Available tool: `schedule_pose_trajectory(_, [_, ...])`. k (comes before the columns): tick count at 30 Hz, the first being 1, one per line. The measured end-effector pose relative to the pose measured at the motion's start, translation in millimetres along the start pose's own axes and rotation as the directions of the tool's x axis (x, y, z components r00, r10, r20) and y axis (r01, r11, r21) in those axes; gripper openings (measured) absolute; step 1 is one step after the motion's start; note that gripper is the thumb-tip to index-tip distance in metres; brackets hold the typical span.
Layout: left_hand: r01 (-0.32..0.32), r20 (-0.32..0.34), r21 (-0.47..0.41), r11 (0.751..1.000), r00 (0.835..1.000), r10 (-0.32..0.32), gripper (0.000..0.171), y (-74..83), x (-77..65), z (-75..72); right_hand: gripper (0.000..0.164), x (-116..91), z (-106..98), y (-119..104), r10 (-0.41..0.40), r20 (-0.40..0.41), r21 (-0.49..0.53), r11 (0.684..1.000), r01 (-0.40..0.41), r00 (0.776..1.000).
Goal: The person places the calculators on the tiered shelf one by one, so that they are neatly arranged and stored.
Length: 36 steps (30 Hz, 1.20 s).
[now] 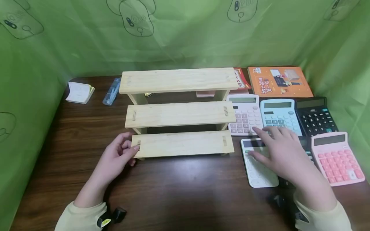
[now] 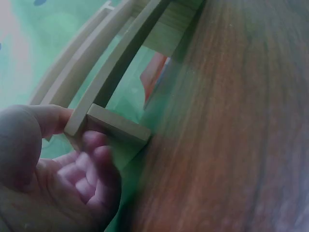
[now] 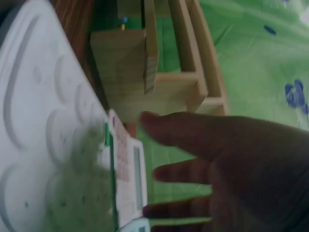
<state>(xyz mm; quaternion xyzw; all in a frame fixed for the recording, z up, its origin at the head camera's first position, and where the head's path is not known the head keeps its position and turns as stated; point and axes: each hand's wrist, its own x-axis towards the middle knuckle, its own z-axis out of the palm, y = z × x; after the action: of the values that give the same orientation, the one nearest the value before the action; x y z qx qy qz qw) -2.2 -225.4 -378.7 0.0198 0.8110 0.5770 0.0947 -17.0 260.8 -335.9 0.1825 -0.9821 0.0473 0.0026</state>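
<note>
A three-tier wooden step shelf point(image 1: 180, 114) stands mid-table. My left hand point(image 1: 117, 155) grips the left end of its lowest board point(image 1: 182, 144), thumb on top and the other fingers curled beneath. In the left wrist view, that thumb and those fingers close round the board's corner point(image 2: 79, 118). Over the calculators on the right, my right hand point(image 1: 284, 152) is spread with its fingers loosely extended. Its thumb overlaps a white calculator point(image 1: 261, 176) in the head view. The right wrist view shows nothing between those fingers, with the white calculator's keys point(image 3: 63, 135) close by.
Behind the right hand are a pale pink-white calculator point(image 1: 245, 110), a light blue one point(image 1: 276, 104) and a black one point(image 1: 313, 115). A pink calculator point(image 1: 336, 157) lies far right. An orange book point(image 1: 278, 81), a notepad point(image 1: 78, 91) and a blue object point(image 1: 112, 92) sit near the green curtain point(image 1: 179, 45).
</note>
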Motion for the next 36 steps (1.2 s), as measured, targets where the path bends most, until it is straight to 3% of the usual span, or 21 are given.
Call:
schedule_pose_trajectory(5, [0.03, 0.059, -0.151, 0.988, 0.998, -0.022, 0.041, -4.0, 2.9, 2.8, 0.082, -5.3, 1.9, -7.9, 0.023, 0.135, -0.075, 0.997, -0.013, 0.991])
schedule_pose_trajectory(10, [0.015, 0.083, -0.214, 0.977, 0.997, 0.003, 0.04, -4.2, 4.8, 1.6, 0.081, -2.8, 4.6, -12.1, 0.009, 0.155, -0.056, 0.998, -0.001, 0.988])
schedule_pose_trajectory(16, [0.036, 0.104, -0.221, 0.975, 0.995, -0.013, 0.042, -2.3, 5.3, 0.4, 0.08, -0.7, 5.8, -19.4, -0.029, 0.13, -0.021, 0.999, 0.032, 0.991])
schedule_pose_trajectory(22, [0.046, 0.106, -0.229, 0.972, 0.994, -0.022, 0.042, -1.9, 3.7, -0.3, 0.091, 1.1, 9.8, -31.6, -0.012, 0.193, -0.045, 0.999, 0.021, 0.981])
schedule_pose_trajectory(28, [0.064, 0.113, -0.23, 0.971, 0.993, -0.039, 0.042, -2.9, 2.7, -1.0, 0.105, 1.1, 13.4, -41.4, 0.057, 0.288, -0.067, 0.997, -0.039, 0.956])
schedule_pose_trajectory(36, [0.043, 0.118, -0.235, 0.971, 0.993, -0.015, 0.04, -4.3, 3.8, -1.5, 0.101, 6.0, 17.5, -48.0, 0.178, 0.281, -0.054, 0.984, -0.17, 0.943])
